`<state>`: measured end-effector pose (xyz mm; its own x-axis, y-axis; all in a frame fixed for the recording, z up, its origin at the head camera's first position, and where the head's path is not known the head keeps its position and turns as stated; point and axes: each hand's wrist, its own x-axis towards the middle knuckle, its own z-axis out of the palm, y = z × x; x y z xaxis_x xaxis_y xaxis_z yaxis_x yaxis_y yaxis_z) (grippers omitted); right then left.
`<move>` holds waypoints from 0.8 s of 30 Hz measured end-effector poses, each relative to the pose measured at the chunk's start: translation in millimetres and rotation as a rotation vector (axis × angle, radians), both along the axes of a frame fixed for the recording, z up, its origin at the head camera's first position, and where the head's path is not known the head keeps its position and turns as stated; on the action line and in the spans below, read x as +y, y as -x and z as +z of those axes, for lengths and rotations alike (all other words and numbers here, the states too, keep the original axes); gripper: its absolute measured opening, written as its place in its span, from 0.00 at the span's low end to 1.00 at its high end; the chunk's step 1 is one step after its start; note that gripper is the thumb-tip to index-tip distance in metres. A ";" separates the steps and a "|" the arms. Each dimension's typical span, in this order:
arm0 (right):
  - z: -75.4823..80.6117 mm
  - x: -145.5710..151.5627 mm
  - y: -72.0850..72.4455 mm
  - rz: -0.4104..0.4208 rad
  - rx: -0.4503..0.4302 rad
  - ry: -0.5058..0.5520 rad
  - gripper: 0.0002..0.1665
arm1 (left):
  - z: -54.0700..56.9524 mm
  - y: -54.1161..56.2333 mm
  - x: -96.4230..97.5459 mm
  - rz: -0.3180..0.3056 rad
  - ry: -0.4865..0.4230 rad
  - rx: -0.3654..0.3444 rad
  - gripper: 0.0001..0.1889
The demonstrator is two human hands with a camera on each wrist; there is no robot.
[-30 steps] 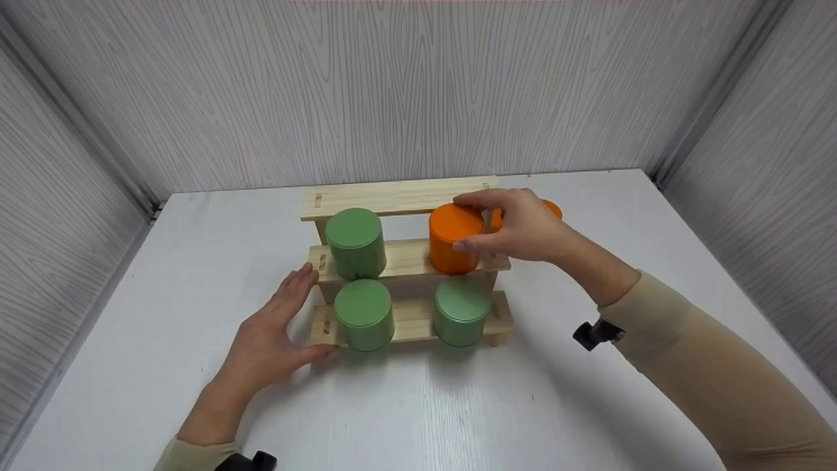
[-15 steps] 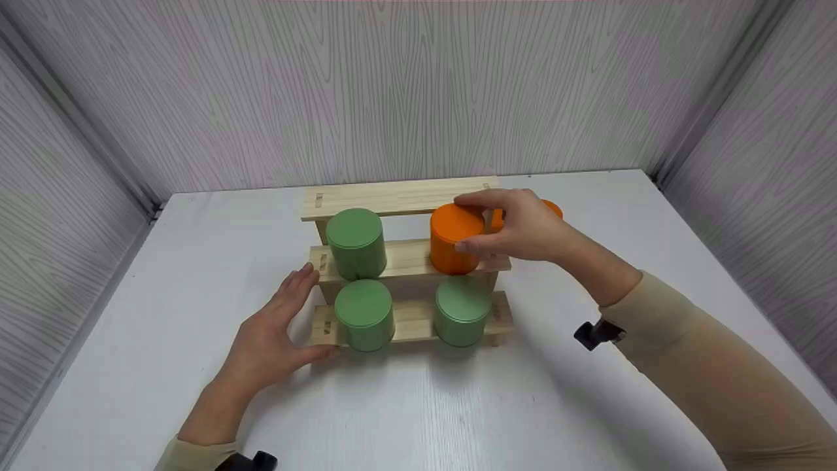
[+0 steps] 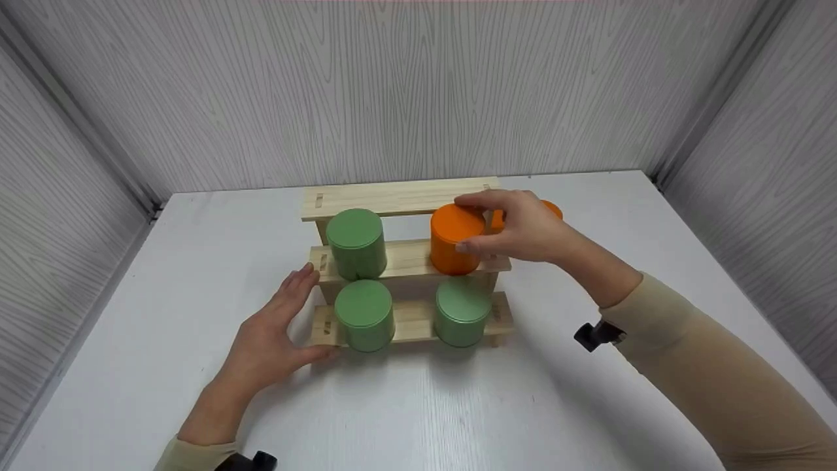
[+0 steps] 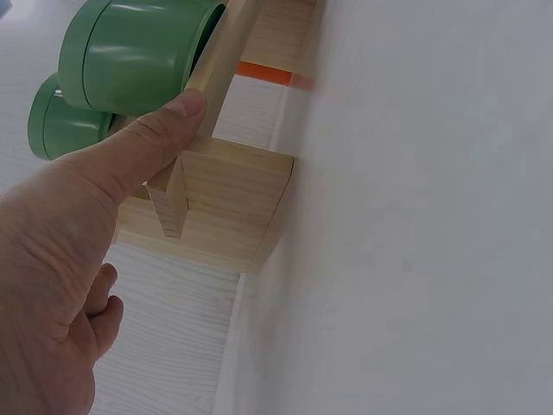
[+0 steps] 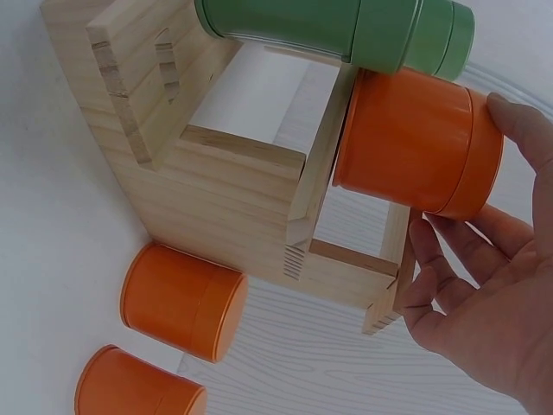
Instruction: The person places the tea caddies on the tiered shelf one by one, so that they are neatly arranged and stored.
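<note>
My right hand grips an orange lidded tin on the right of the middle tier of a wooden step rack. The right wrist view shows thumb and fingers on either side of its lid end. A green tin stands at the left of that tier; two more, a green tin and a lighter green tin, stand on the lowest tier. My left hand lies against the rack's left end, fingers straight near the middle board. Its thumb touches the lowest board.
Two more orange tins, a nearer tin and a farther tin, stand beside the rack's right side, partly hidden by my right hand in the head view. Grey wood-grain panels enclose the white table at the back and sides.
</note>
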<state>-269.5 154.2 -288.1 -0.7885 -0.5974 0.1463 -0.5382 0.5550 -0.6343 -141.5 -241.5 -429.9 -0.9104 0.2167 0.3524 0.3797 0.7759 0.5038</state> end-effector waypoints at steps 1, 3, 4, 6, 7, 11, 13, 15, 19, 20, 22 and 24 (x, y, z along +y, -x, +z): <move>0.0 0.0 -0.3 0.001 -0.001 0.002 0.42 | 0.1 -0.3 0.0 0.000 -0.001 0.001 0.65; -0.2 0.1 -0.2 0.001 -0.003 0.006 0.42 | 0.1 -0.3 0.1 0.000 0.004 0.003 0.66; -0.4 0.1 0.1 0.000 -0.003 0.007 0.42 | 0.2 -0.3 0.1 0.000 0.005 0.004 0.66; -0.6 0.2 0.3 -0.001 -0.005 0.006 0.42 | 0.2 -0.2 0.2 0.000 0.007 0.003 0.66; -0.8 0.3 0.3 -0.002 -0.007 0.005 0.42 | 0.2 -0.1 0.2 0.000 0.008 0.002 0.66; -0.9 0.8 -0.1 -0.003 -0.006 0.003 0.42 | 0.3 0.2 0.2 0.001 0.008 -0.005 0.66; -0.4 1.2 -0.6 -0.003 -0.006 0.014 0.42 | 0.4 -0.1 0.1 -0.001 0.011 0.002 0.66; 0.5 1.8 -0.7 -0.007 -0.001 0.019 0.42 | 0.7 -0.7 0.0 -0.001 0.018 0.012 0.66; 3.5 4.0 -1.0 -0.006 0.006 0.030 0.41 | 0.9 -1.4 -0.2 0.001 0.025 0.015 0.66; 4.8 5.0 -1.0 -0.007 0.009 0.030 0.41 | 1.1 -1.5 -0.2 0.002 0.025 0.012 0.66; 8.5 7.9 -1.0 -0.011 0.017 0.036 0.40 | 1.1 -1.3 -0.1 0.002 0.026 0.007 0.66; 13.1 12.0 -0.6 -0.017 0.025 0.045 0.40 | 1.1 -1.2 -0.1 0.001 0.029 0.008 0.66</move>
<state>-268.9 166.3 -275.0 -0.7943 -0.5762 0.1922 -0.5446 0.5353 -0.6456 -140.3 -241.6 -428.8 -0.9078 0.2258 0.3535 0.3829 0.7903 0.4783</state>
